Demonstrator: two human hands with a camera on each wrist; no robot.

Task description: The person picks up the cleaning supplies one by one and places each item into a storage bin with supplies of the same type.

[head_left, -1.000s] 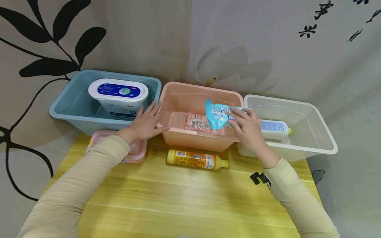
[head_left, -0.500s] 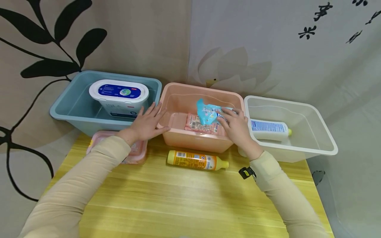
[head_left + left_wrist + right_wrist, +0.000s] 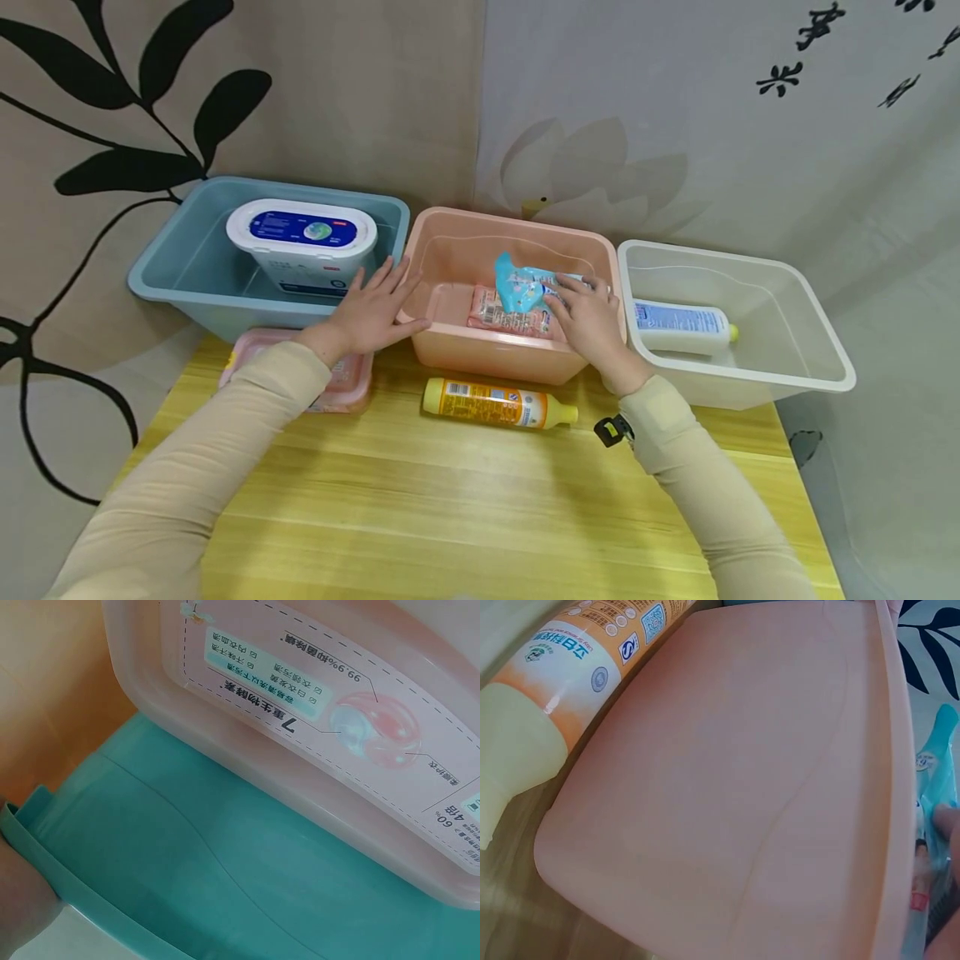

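Note:
My right hand (image 3: 592, 321) reaches into the pink bin (image 3: 487, 358) and holds a crinkled light-blue plastic packet (image 3: 516, 290) from above. In the right wrist view the thumb lies on this blue packet (image 3: 935, 776), beyond the bin's rim. Under and beside it, a pink printed packet (image 3: 495, 312) lies on the bin floor. My left hand (image 3: 367, 315) rests with spread fingers where the rims of the blue bin (image 3: 225, 307) and pink bin meet. Below the left wrist is a pink lidded box (image 3: 348, 385), its label facing the left wrist camera.
In the blue bin stands a white tub (image 3: 300, 250) with a dark-blue label. The pale bin (image 3: 780, 333) on the right holds a white bottle (image 3: 678, 327). A yellow bottle (image 3: 498, 403) lies on the wooden table (image 3: 450, 517) before the pink bin.
My right hand has moved left and down with the blue packet, from the right rim of the pink bin to inside it. The left hand stays in place.

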